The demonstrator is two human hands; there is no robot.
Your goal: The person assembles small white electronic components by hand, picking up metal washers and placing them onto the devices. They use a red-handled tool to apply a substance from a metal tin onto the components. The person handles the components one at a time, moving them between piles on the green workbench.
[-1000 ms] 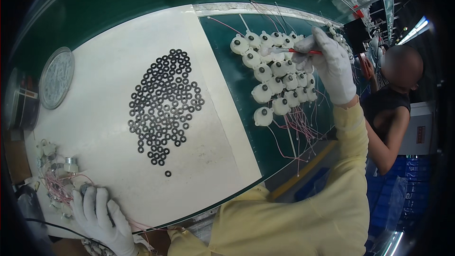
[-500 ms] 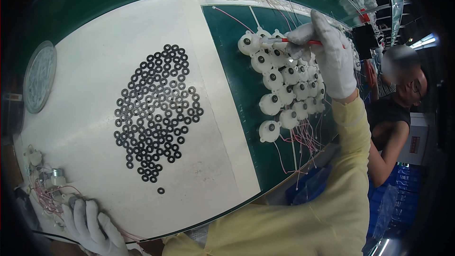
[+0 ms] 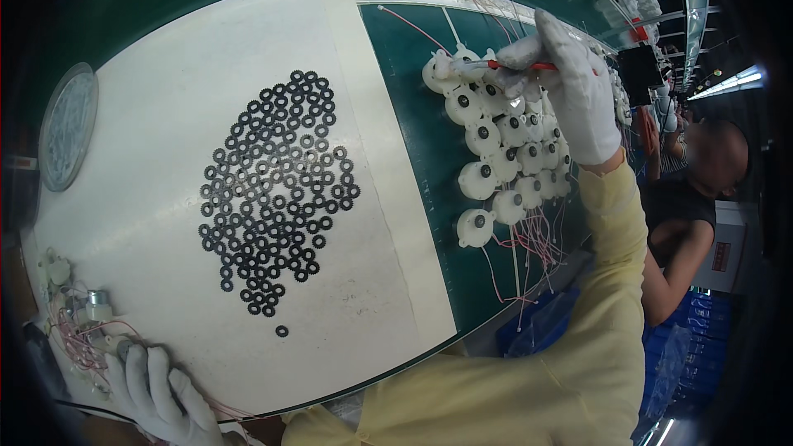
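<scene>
In my gloved right hand [image 3: 574, 87] is a thin red-handled brush [image 3: 494, 64], pinched between thumb and fingers. Its pale tip reaches the white round geared motor [image 3: 439, 73] at the far left corner of a block of similar units. Most of these white motors [image 3: 477, 180] show a dark hub on top, and pink wires [image 3: 529, 244] trail from them. My gloved left hand [image 3: 165, 396] rests at the near left table edge, fingers extended and slightly apart. Beside its fingertips lies a cluster of loose motors [image 3: 99, 307] with pink wires.
Many small black gears [image 3: 281, 198] lie spread on the white sheet [image 3: 363, 297]. A round clear lid or dish [image 3: 69, 128] stands at the far left. Blue bins [image 3: 537, 322] sit below the table edge. Another person [image 3: 681, 223] is close on the right.
The brush tip has shifted left onto the corner motor, covering its dark hub. My right hand has moved slightly; the left hand stays put. The whole view has shifted a little.
</scene>
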